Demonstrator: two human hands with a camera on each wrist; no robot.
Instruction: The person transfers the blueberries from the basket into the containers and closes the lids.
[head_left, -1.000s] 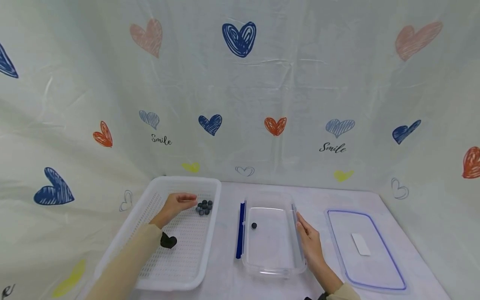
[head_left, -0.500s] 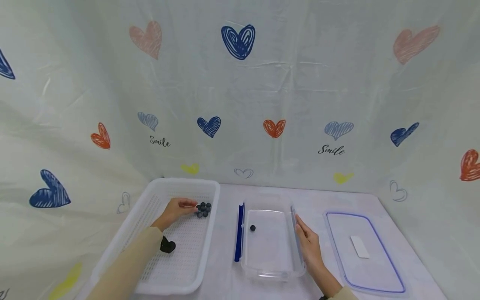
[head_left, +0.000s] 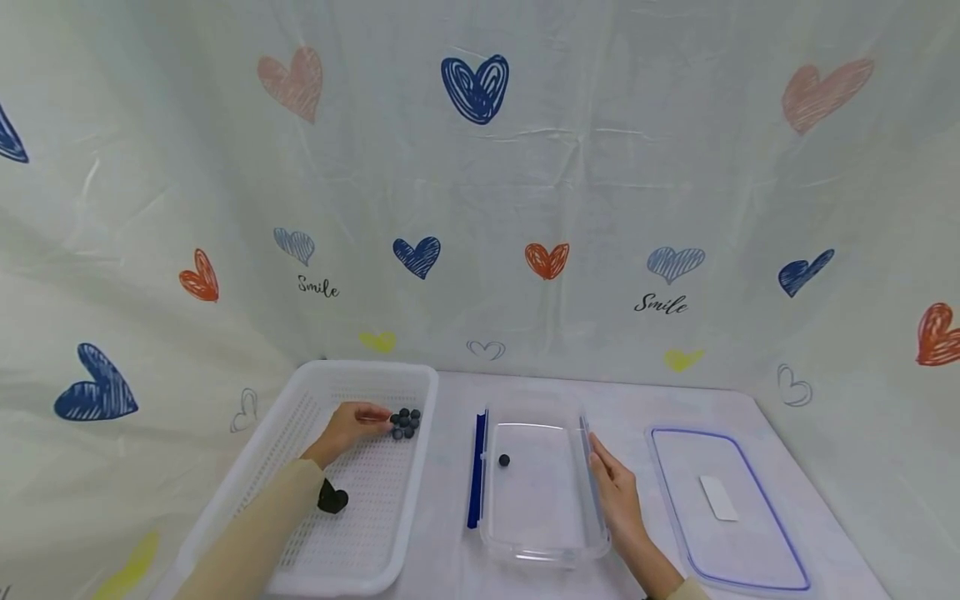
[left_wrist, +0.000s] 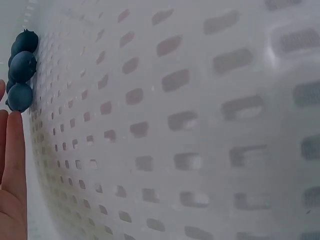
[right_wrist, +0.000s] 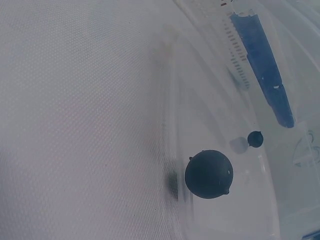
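Observation:
In the head view, my left hand (head_left: 356,429) reaches over the white perforated basket (head_left: 420,517), its fingertips at a cluster of blueberries (head_left: 405,422). The left wrist view has fairly straight fingers (left_wrist: 15,150) touching the lowest of these blueberries (left_wrist: 20,97). Against the outer right wall of a clear plastic container (head_left: 536,500), my right hand (head_left: 621,492) rests with fingers extended along it. One blueberry (head_left: 504,460) lies inside the container. Seen from the right wrist, a nearer round blueberry (right_wrist: 209,174) also appears; my right hand is out of that view.
A clear lid (head_left: 738,508) with a blue rim seal and a white patch (head_left: 718,498) lies on the table to the right. The container's blue clip (head_left: 477,471) hangs open on its left side. A heart-printed curtain (head_left: 480,183) hangs behind the table.
My left hand has moved slightly down and closer to the blueberries, and its fingertips now meet them. The head view has tilted a little. The right hand stays at the container.

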